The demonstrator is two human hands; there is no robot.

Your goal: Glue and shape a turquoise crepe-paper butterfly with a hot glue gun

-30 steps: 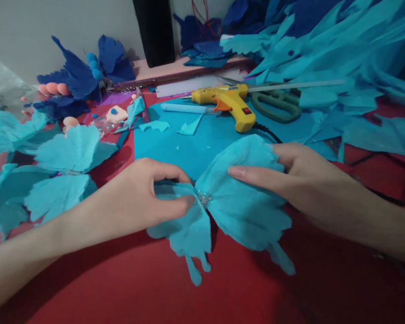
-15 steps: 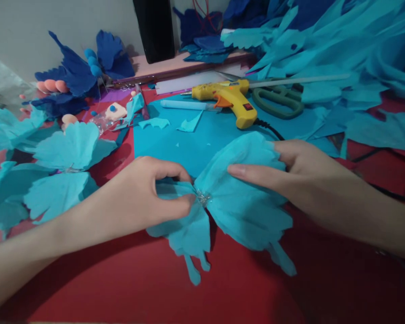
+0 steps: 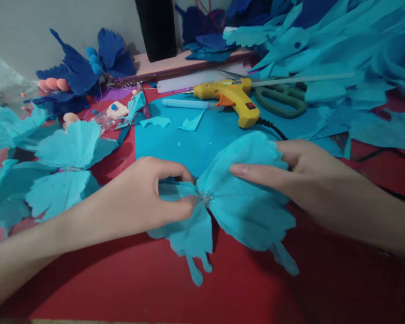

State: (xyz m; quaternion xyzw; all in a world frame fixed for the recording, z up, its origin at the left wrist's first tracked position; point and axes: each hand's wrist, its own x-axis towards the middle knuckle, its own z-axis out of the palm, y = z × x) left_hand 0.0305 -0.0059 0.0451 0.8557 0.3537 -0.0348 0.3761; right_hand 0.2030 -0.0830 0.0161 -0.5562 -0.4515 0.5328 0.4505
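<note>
A light blue crepe-paper butterfly [image 3: 246, 211] lies on the red table [image 3: 128, 288], pinched at its middle by a shiny wire tie. My left hand [image 3: 145, 198] is closed on the butterfly's left wing, thumb and forefinger pinching right beside the tie. My right hand [image 3: 297, 175] grips the right wing, forefinger stretched flat over the top of the paper and the other fingers tucked behind its edge.
A yellow glue gun [image 3: 236, 100] with a black cord lies on a blue sheet [image 3: 189, 144], beside green scissors [image 3: 283, 100] and a glue stick [image 3: 185, 103]. Finished light blue butterflies [image 3: 60, 171] lie at left, dark blue ones [image 3: 77, 74] behind. Cut blue paper [image 3: 340, 49] is heaped at right.
Almost nothing differs: both hands keep their grip on the butterfly, and the view has shifted very slightly.
</note>
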